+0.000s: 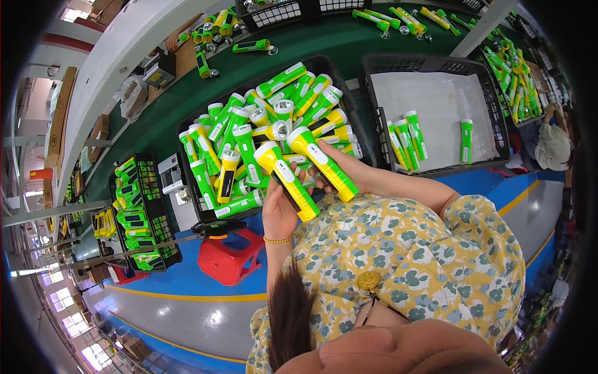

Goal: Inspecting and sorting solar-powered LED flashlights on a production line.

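My left hand (280,214) is closed around a yellow flashlight (294,188) with a white head and a dark panel along its side. In my right hand (341,163) is a second yellow flashlight (326,168), green-sided and white-headed, its fingers wrapped behind the body. The two flashlights are held side by side, heads pointing away from me. Just beyond them, a black crate (364,134) is heaped with green and yellow flashlights (246,149), some showing their lenses. My fingertips are partly hidden behind the flashlights.
To the right, a black crate (374,81) lined with white sheet (436,100) holds several flashlights. A green conveyor belt (305,40) carries more behind. At left stand a filled crate (163,215) and a red stool (227,258). Another person's hand (173,41) is at the far left.
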### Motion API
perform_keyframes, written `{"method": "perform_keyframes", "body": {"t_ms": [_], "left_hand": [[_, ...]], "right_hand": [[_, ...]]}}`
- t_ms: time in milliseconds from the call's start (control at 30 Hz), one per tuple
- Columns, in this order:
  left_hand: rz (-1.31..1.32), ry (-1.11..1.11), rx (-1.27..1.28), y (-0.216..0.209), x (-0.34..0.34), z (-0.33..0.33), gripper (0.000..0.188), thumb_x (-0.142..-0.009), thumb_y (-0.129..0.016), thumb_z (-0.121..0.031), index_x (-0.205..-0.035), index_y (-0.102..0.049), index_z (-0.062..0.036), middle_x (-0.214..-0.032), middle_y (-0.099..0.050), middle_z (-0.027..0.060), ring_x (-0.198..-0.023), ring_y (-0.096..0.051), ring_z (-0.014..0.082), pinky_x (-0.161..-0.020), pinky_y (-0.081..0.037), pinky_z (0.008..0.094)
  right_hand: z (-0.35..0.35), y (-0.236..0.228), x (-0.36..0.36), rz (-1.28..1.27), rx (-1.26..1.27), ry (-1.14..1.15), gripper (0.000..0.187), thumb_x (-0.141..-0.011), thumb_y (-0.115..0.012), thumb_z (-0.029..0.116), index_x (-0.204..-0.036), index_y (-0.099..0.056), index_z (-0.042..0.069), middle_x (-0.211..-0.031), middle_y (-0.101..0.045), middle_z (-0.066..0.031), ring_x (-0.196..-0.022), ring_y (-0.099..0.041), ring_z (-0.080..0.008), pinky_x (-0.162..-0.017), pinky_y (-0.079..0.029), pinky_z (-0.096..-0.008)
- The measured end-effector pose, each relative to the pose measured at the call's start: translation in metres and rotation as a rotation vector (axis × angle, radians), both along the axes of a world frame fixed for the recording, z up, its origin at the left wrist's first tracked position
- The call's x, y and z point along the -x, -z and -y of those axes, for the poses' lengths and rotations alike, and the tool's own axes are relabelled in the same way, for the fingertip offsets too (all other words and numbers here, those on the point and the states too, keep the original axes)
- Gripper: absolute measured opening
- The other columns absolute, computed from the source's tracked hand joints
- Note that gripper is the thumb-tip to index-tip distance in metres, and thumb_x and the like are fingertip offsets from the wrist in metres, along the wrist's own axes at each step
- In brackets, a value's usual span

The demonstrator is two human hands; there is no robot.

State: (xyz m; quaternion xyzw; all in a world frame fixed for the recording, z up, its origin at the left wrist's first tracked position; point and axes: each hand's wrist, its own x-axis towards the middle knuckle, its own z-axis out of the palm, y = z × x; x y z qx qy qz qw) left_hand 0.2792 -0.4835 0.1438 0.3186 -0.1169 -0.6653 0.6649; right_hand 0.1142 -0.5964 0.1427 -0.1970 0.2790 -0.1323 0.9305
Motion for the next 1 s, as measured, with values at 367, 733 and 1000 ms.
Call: {"method": "perform_keyframes", "body": {"t_ms": [367, 733, 1000], "left_hand": [[0.362, -0.2, 0.055, -0.014, 0.009, -0.004, 0.074, -0.078, -0.049, 0.017, -0.141, -0.021, -0.0079, -0.126, -0.048, 0.0136, -0.114, -0.052, 0.0268, -0.092, -0.048, 0.0394], [0.275, -0.191, -0.052, 0.0, 0.002, 0.0, 0.066, -0.084, -0.045, 0.014, -0.142, -0.021, -0.0075, -0.13, -0.047, 0.0146, -0.115, -0.051, 0.0235, -0.093, -0.048, 0.0342], [0.207, -0.176, 0.01, -0.005, 0.0, 0.004, 0.057, -0.082, -0.05, 0.013, -0.134, -0.034, -0.0038, -0.124, -0.052, 0.0131, -0.112, -0.054, 0.0234, -0.094, -0.046, 0.0347]], "right_hand": [[-0.002, -0.01, -0.002, 0.142, 0.015, 0.04, 0.046, -0.098, -0.035, 0.038, -0.132, -0.039, 0.006, -0.121, -0.055, -0.0112, -0.108, -0.057, -0.0188, -0.088, -0.05, -0.0338], [0.002, 0.002, -0.009, 0.176, -0.184, 0.074, 0.046, -0.099, -0.028, 0.041, -0.129, -0.042, 0.009, -0.113, -0.058, -0.0121, -0.094, -0.06, -0.0175, -0.081, -0.052, -0.0351], [0.0, 0.0, -0.006, 0.077, 0.274, 0.108, 0.043, -0.097, -0.042, 0.036, -0.128, -0.042, 0.007, -0.113, -0.058, -0.0078, -0.095, -0.057, -0.013, -0.083, -0.049, -0.0309]]}}
